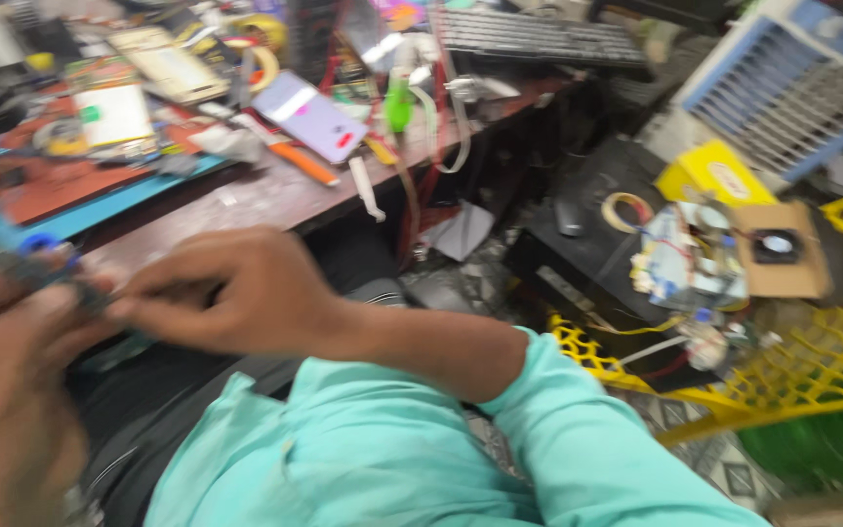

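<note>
My left hand [7,390] and my right hand [231,288] meet at the lower left, both closed on a small dark part with a blue bit [46,259]. The frame is blurred, so I cannot make out what the part is. My right forearm in a mint-green sleeve [461,449] crosses the bottom of the view. The hands hover just in front of the brown workbench edge [256,200].
The workbench holds a phone [309,115], an orange-handled tool [302,164], a green bottle [398,102], tape rolls, cables and a keyboard [539,39]. At the right stand a yellow plastic basket [812,361] with scrap parts, a black box [587,244] and a fan grille [792,88].
</note>
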A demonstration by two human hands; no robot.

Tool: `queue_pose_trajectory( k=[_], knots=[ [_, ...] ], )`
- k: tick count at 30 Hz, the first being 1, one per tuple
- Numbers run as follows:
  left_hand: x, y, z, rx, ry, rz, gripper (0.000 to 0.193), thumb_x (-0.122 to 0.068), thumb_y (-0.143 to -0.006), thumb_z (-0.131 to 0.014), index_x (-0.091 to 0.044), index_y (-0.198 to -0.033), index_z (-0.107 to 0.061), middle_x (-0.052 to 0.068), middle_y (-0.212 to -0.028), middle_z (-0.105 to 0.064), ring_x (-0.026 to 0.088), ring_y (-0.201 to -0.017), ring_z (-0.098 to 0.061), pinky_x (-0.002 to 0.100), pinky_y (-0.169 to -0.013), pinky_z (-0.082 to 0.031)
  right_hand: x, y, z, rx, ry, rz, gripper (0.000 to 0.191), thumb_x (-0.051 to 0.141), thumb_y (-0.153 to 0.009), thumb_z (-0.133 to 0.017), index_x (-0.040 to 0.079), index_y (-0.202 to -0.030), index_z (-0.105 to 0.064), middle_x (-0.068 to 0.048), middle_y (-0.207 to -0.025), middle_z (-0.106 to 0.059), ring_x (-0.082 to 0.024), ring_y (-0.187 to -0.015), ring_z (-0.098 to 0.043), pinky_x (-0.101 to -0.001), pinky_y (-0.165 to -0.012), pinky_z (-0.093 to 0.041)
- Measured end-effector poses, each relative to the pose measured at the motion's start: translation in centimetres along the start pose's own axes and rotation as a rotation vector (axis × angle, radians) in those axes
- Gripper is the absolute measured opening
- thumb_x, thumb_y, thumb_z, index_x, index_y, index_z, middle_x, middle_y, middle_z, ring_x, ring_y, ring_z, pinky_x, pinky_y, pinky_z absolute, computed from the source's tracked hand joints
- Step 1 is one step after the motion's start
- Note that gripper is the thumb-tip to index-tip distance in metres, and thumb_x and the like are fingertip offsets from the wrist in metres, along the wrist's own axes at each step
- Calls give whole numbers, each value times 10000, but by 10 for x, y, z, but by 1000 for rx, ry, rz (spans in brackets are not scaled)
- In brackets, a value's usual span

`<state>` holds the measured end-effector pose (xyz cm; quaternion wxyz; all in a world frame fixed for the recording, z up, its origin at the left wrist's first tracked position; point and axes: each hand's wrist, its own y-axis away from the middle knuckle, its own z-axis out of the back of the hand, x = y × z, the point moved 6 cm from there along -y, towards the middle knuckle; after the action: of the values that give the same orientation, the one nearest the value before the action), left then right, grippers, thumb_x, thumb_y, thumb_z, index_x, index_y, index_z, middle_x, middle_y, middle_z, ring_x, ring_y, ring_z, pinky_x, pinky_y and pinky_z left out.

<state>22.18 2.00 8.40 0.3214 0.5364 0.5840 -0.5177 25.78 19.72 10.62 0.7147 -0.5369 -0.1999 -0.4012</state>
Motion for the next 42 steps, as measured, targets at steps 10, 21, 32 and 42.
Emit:
queue_pose_trajectory(
  k=[10, 21, 32, 42],
  knots=[
    [-9, -10, 9, 5, -191, -98, 264, -99, -890, -803, 57, -1085, -719, 91, -971, -767, 122, -880, -733, 255, -787, -608, -23, -17, -9, 78, -4, -294, 214, 211, -908, -800, 2, -957, -798, -43, -823, -769, -76, -690, -698, -221, -626, -562],
    [-11, -22, 24, 88, -40, -88, 360, -95, -996, -613, 28, -1331, -659, 122, -1080, -799, 122, -932, -735, 268, -878, -596, -41, -38, 19, -90, -340, -214, 120, 84, -1000, -759, -27, -1039, -737, -85, -992, -761, -109, -840, -714, -250, -758, -589],
    [-4, -48, 72, -201, 101, 40, 403, -387, -1043, -503, -31, -958, -670, -20, -482, -399, 56, -351, -333, 246, -337, -270, -119, -55, -46, -30, -153, -637, 212, 193, -894, -805, 14, -1006, -781, -26, -818, -732, -71, -609, -603, -224, -527, -448],
    [64, -63, 58, -150, -439, 135, 282, -229, -1054, -512, -93, -1021, -757, -4, -662, -609, 85, -600, -555, 286, -583, -460, -90, -94, -93, 132, -38, -672, 202, 198, -875, -825, 17, -964, -819, -38, -744, -713, -81, -564, -564, -250, -506, -451]
  ],
)
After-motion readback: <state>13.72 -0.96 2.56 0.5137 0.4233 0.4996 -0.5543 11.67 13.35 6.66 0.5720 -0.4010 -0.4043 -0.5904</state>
